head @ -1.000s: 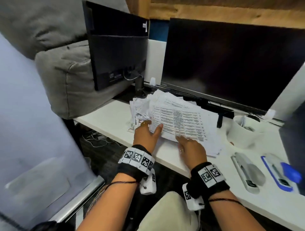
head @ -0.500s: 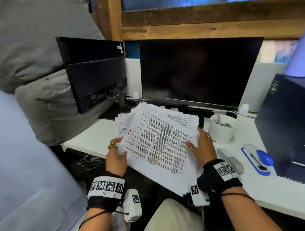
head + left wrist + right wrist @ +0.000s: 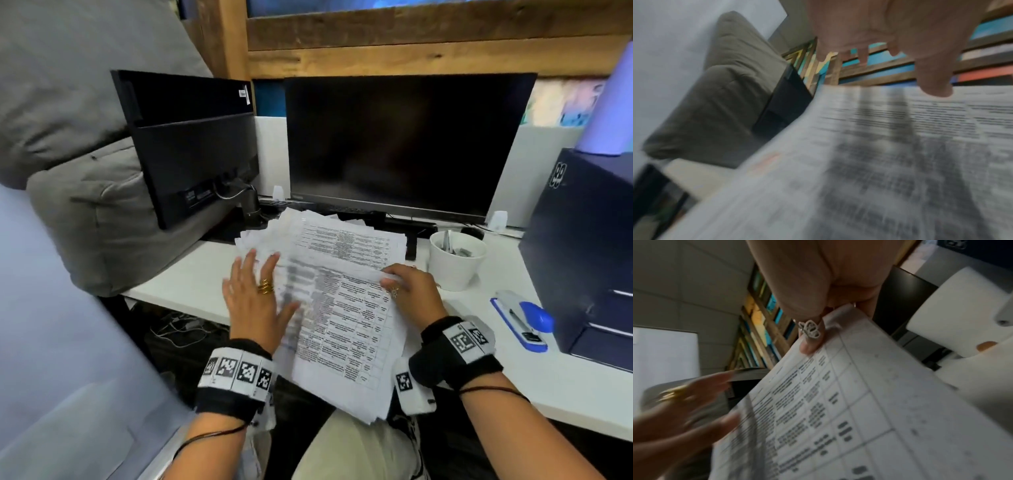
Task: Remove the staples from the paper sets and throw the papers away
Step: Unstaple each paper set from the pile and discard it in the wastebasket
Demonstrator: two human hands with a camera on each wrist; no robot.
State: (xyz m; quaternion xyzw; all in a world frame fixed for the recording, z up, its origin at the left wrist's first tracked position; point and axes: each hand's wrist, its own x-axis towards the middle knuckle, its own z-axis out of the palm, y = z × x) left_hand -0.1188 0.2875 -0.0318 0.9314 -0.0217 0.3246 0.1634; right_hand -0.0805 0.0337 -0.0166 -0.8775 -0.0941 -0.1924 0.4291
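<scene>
A thick stack of printed paper sets (image 3: 352,318) lies on the white desk (image 3: 191,277) and hangs over its front edge toward my lap. My right hand (image 3: 397,277) pinches the right edge of the top set, with a ringed finger pressed on the sheet (image 3: 869,410) in the right wrist view. My left hand (image 3: 270,284) is spread with straight fingers over the stack's left side and is blurred. From the left wrist view the left hand (image 3: 916,61) hovers just above the page (image 3: 890,154). No staple is visible.
A white cup (image 3: 455,260) of small items stands right of the stack. A blue and white stapler (image 3: 524,318) lies further right, beside a dark box (image 3: 582,246). A large monitor (image 3: 404,144) and another monitor's back (image 3: 191,147) stand behind. A grey cushion (image 3: 85,205) is on the left.
The stack has slid toward me over the desk's front edge. My left hand let go of the stack's left edge and opened flat. My right hand now pinches the right edge.
</scene>
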